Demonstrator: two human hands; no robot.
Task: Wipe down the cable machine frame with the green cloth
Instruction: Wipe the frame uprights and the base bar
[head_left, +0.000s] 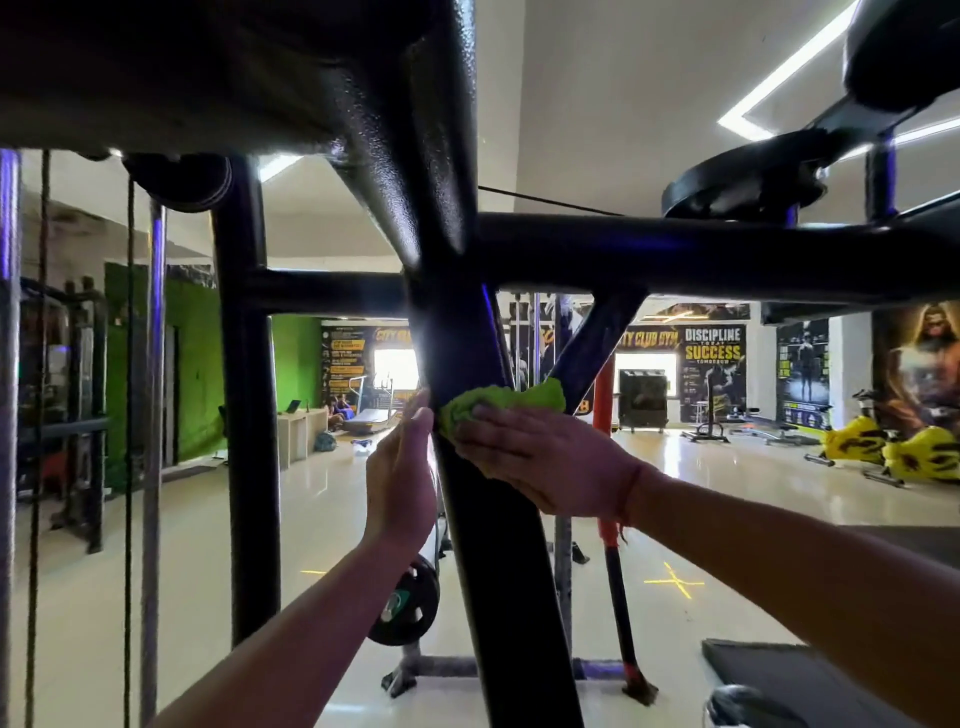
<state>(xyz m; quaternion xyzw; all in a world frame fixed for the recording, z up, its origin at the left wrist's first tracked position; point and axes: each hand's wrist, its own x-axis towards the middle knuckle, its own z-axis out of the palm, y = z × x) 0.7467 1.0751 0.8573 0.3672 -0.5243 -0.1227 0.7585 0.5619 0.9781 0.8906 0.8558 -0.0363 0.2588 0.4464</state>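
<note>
The black cable machine frame (457, 322) fills the middle of the view, a thick upright post with crossbars branching left and right. My right hand (540, 462) presses the bunched green cloth (498, 402) flat against the post, just below the crossbar joint. My left hand (402, 467) rests against the left side of the same post at the same height, fingers straight and pointing up, with nothing in it. The cloth's lower part is hidden under my right hand's fingers.
Cables (130, 415) and a pulley (179, 179) hang at the left. Behind the post stand a weight plate on a rack (405, 603) and a red and black bar (610, 519). Yellow exercise bikes (893, 447) sit at the far right; a black mat (789, 675) lies at the lower right.
</note>
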